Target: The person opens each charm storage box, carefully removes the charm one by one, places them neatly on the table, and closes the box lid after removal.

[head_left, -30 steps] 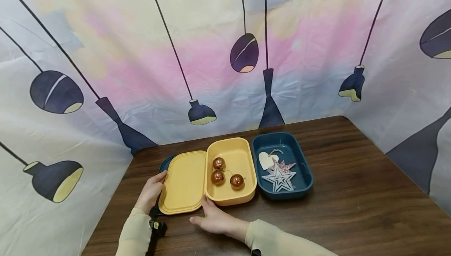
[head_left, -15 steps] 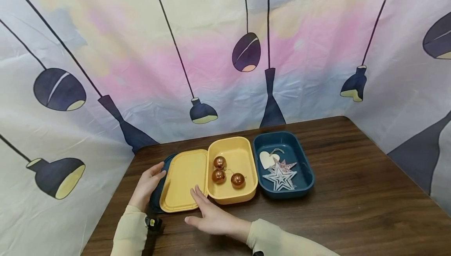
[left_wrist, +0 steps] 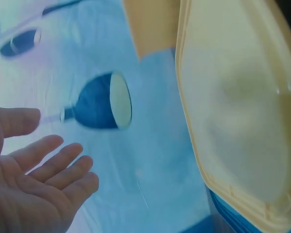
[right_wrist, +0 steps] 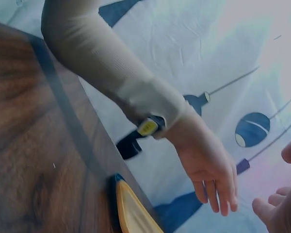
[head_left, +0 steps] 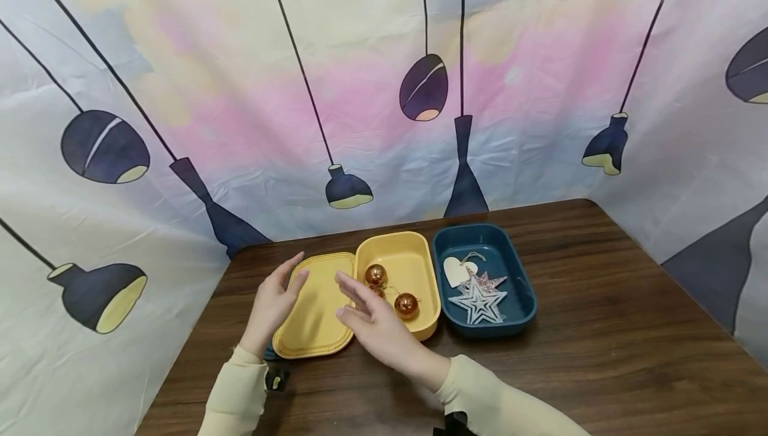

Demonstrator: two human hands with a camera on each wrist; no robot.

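Note:
My left hand (head_left: 273, 303) is raised over the left edge of a flat yellow lid (head_left: 318, 309), fingers extended and holding nothing. Facing it, my right hand (head_left: 384, 333) hovers where the lid meets a yellow box (head_left: 401, 247), its fingers straight. Inside that box lie shiny copper baubles (head_left: 407, 305), one partly covered by the right hand. A dark blue lid (head_left: 271, 353) peeks out beneath the yellow one. The left wrist view shows the left palm (left_wrist: 43, 184) beside the yellow lid (left_wrist: 233, 111); in the right wrist view both hands appear apart.
Right of the yellow box stands a blue box (head_left: 521, 293) with a white heart ornament (head_left: 459, 272), a pink glitter star (head_left: 493, 283) and a white star (head_left: 479, 301). All rest on a dark wooden table (head_left: 612, 329), backed by a lamp-patterned cloth (head_left: 528, 89).
My left hand has let go of the lids' left edge and risen. My right hand has left the lid's near corner and lifted over the yellow box. The boxes and lids stay put.

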